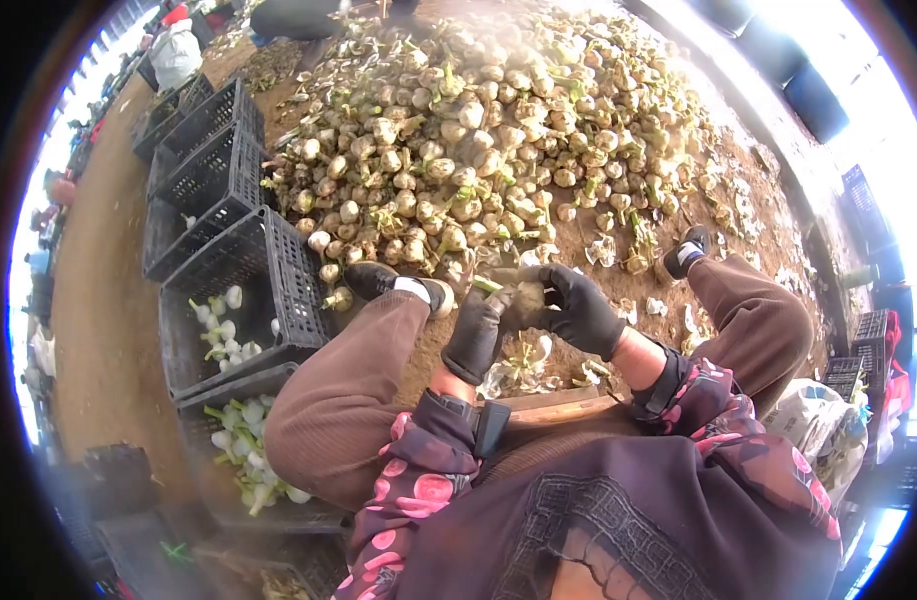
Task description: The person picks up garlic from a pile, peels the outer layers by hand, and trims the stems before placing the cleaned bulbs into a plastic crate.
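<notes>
In front of my lap, a garlic bulb (528,299) with dirty outer skin is held between both hands. My left hand (476,335), in a dark glove, is closed on its left side, with a bit of green stem (488,285) showing above the fingers. From the other side my right hand (580,311), gloved too, has its fingers bent around the bulb. Whether a small tool is in either hand I cannot make out. Loose peeled skins (519,366) lie on the ground just beneath the hands.
A large heap of unpeeled garlic (469,150) spreads ahead. On the left stands a row of black plastic crates (294,270); two hold cleaned white bulbs (244,440). A white sack (817,425) sits at the right. My shoes (371,280) flank the heap's near edge.
</notes>
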Tool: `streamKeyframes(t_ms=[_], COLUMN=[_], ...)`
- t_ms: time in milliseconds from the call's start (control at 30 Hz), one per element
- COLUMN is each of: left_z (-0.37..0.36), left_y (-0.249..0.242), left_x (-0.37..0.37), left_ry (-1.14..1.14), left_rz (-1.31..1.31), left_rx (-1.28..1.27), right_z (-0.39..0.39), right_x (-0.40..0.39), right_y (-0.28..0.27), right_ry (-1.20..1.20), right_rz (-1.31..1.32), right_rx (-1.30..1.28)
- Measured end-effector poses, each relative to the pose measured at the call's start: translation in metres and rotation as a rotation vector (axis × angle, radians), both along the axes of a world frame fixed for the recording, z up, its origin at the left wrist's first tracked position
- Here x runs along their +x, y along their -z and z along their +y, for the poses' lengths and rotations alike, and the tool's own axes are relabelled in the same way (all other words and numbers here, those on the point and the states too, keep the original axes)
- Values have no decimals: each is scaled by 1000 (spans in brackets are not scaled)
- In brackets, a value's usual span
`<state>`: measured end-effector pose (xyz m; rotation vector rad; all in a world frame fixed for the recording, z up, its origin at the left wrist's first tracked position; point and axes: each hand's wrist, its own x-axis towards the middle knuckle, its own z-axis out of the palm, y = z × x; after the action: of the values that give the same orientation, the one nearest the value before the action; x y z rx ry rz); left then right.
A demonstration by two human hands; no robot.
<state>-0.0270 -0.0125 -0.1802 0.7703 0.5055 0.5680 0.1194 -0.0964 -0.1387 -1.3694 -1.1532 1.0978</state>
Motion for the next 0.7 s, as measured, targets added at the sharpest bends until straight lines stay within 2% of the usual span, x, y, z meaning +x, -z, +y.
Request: streamKeyframes(t_ms=[33, 100, 167, 233, 300, 333, 367, 400, 433, 500, 567, 600, 667, 700], left_z=[0, 1, -1, -2, -1, -2, -1, 1, 0, -4, -5, -5, -3, -1], left_y=[-2, 2, -2, -8, 2, 0, -2, -2, 2, 12, 4, 1, 1, 1], left_x=[0, -1, 0, -1, 6, 8, 9, 8, 8, 13, 13, 12, 11, 11], left_ry=[12, 51, 88, 115, 68, 17, -36, -18, -19, -200, -214, -209, -209, -186], left_rz=[-104, -126, -152, -144, -51, -27, -4, 159, 164, 166, 161, 202, 241, 165], left_rx=[-58, -86, -116, 27, 14, 4, -3, 198, 195, 302, 250, 257, 266, 198], right_z=[0, 0, 2, -2, -3, -3, -2, -1, -1, -3, -3, -2, 1, 4], right_x=[0, 5, 12, 17, 15, 13, 11, 9, 6, 3, 2, -1, -9, -3], right_y=[-5, -2, 5, 1, -1, -2, -3, -3, -4, -6, -7, -1, 15, 19], right_ry=[-10, -13, 161, 172, 143, 118, 116, 96, 78, 57, 59, 57, 250, 288], right_rz=[-90, -178, 4, 53, -407, -544, -542, -657, -771, -792, -978, -978, -99, 348], right_rx=[15, 30, 9, -49, 154, 242, 242, 316, 389, 369, 437, 437, 186, -9])
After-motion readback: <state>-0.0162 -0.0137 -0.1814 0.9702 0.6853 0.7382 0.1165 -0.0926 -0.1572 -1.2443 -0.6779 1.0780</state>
